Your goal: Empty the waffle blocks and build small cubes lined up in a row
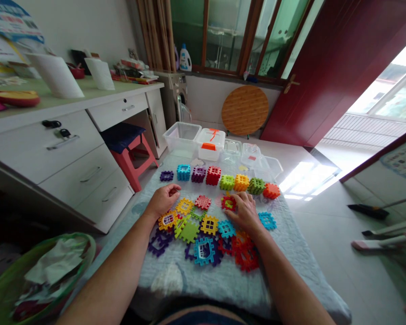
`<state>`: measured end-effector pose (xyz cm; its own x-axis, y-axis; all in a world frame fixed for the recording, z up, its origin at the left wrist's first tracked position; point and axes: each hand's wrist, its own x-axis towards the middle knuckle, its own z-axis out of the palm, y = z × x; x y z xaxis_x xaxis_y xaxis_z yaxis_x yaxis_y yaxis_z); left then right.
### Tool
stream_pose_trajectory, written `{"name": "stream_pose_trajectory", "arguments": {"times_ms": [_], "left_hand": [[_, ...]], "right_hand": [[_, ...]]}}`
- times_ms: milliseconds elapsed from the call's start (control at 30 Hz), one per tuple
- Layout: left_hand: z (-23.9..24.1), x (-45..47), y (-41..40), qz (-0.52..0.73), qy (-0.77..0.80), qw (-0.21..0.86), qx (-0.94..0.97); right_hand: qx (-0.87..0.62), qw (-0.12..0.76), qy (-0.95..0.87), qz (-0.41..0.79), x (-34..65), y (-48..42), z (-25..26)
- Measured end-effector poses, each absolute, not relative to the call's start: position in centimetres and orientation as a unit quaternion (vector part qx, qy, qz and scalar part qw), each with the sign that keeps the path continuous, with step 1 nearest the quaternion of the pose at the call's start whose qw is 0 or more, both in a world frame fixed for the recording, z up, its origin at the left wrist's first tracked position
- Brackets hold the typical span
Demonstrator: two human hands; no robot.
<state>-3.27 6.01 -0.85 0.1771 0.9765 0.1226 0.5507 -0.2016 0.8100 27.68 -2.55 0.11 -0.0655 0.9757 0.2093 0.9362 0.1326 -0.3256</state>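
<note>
Flat plastic building tiles in many colours (203,234) lie heaped on a pale blue cloth-covered table (291,266). Behind them stands a row of assembled cubes (226,180), running from purple and blue through red, green and yellow to orange. My left hand (164,198) rests loosely curled on the cloth beside a yellow tile (184,206), with nothing in it. My right hand (245,210) lies palm down, its fingers pinching a red tile with a green centre (228,203).
Clear plastic boxes (182,135) and a white box with an orange latch (209,144) stand at the table's far edge. A white drawer desk (71,149) and red stool (131,158) are at the left. A green basket (37,275) sits low left.
</note>
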Motion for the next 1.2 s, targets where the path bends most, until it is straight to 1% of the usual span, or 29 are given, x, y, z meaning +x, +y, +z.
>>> {"name": "stream_pose_trajectory", "arguments": {"times_ms": [200,433,600,767,1000,1200], "left_hand": [[-1.5,-3.4,6.3,0.326,0.539,0.31,0.712],[-1.4,-3.4,6.3,0.321,0.54,0.308,0.714],[-1.1,-3.3,6.1,0.321,0.546,0.313,0.708],[-1.1,-3.2,6.2,0.322,0.541,0.316,0.71],[-1.0,-3.2,6.2,0.319,0.541,0.311,0.713],[-1.0,-3.2,6.2,0.314,0.541,0.315,0.714]], "right_hand": [[-0.65,0.213,-0.727,0.052,26.8,-2.9,1.5],[-0.621,0.166,-0.762,0.085,22.6,-0.6,2.9],[-0.628,0.124,-0.762,0.098,19.8,1.3,2.9],[-0.637,0.074,-0.762,0.087,19.2,1.6,2.3],[-0.635,0.051,-0.766,0.082,19.4,1.4,2.3],[-0.647,0.049,-0.757,0.07,18.8,1.4,2.4]]}}
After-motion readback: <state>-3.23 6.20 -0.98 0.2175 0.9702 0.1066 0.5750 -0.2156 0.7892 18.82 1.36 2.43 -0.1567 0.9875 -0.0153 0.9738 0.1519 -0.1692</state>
